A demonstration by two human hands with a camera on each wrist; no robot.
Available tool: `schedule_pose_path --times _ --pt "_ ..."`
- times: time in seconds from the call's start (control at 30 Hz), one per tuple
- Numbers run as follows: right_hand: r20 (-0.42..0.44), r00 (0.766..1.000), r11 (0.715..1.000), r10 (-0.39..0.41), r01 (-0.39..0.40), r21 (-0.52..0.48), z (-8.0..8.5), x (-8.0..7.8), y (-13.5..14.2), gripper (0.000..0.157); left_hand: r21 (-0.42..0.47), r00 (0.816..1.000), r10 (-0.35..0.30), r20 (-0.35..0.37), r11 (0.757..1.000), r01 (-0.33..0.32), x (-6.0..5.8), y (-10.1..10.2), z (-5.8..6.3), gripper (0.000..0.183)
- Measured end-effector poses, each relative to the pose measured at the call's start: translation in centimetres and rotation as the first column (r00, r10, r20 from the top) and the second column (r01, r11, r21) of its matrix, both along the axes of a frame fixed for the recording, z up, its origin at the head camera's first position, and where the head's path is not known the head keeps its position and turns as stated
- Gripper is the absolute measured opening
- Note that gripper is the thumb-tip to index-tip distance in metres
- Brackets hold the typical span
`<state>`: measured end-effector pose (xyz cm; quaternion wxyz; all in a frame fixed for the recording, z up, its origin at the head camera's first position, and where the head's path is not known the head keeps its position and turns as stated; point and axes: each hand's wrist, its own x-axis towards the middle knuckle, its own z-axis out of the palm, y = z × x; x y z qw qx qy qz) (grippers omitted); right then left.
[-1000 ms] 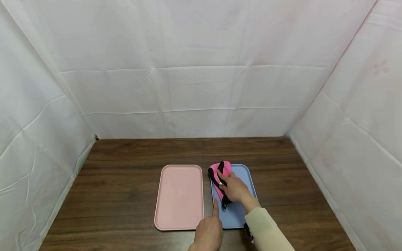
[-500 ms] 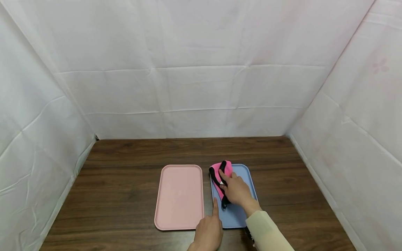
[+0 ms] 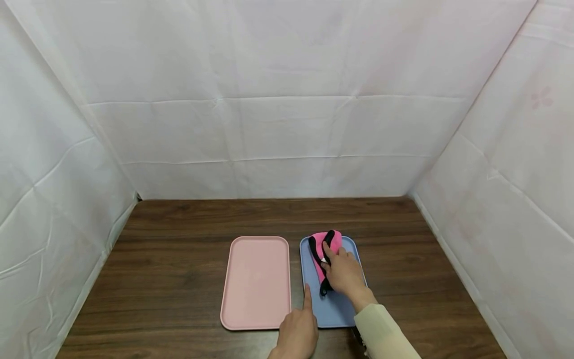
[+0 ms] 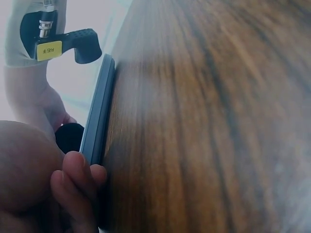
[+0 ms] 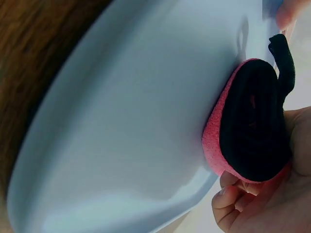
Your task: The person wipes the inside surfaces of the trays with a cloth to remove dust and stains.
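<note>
In the head view a folded pink cloth item with black edging (image 3: 316, 249), its exact kind unclear, lies over the far part of the blue tray (image 3: 334, 316). My right hand (image 3: 345, 271) holds it from the right, index finger stretched along its top. The right wrist view shows the thick, rolled black end of the pink item (image 5: 255, 121) and a loose black strap (image 5: 284, 65), with fingers curled beside it. My left hand (image 3: 298, 329) touches the blue tray's left rim with a straight index finger. Its other fingers are curled near the tray edge (image 4: 97, 116) in the left wrist view.
To the left a pink tray (image 3: 256, 284) lies flat on the brown wooden table (image 3: 170, 279), a narrow gap from the blue one. White cloth walls (image 3: 287, 129) close off the back and both sides.
The right hand has shifted the pink item rightward, off the blue tray's left rim and further inside it. The left hand and both trays look unmoved.
</note>
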<state>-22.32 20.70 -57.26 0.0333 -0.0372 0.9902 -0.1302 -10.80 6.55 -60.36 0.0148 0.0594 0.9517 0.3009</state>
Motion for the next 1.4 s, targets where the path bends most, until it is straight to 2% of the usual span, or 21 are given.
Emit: schedule_pose_path --times 0.53,1.0,1.4 --pt "0.024 0.999 0.999 -0.049 0.049 0.005 0.3 -0.1 1.1 0.058 -0.02 0.999 0.006 -0.035 1.0 -0.006 -0.1 0.0 0.0 0.068" --pt "0.064 0.994 0.996 -0.084 0.085 -0.019 0.4 0.0 2.9 0.06 0.008 1.0 -0.003 -0.018 1.0 0.004 -0.1 0.0 0.2 0.067" --pt "0.051 0.994 0.995 -0.096 0.098 -0.035 0.4 0.6 4.2 0.062 0.015 1.0 -0.002 -0.026 1.0 0.002 -0.1 0.0 0.0 0.068"
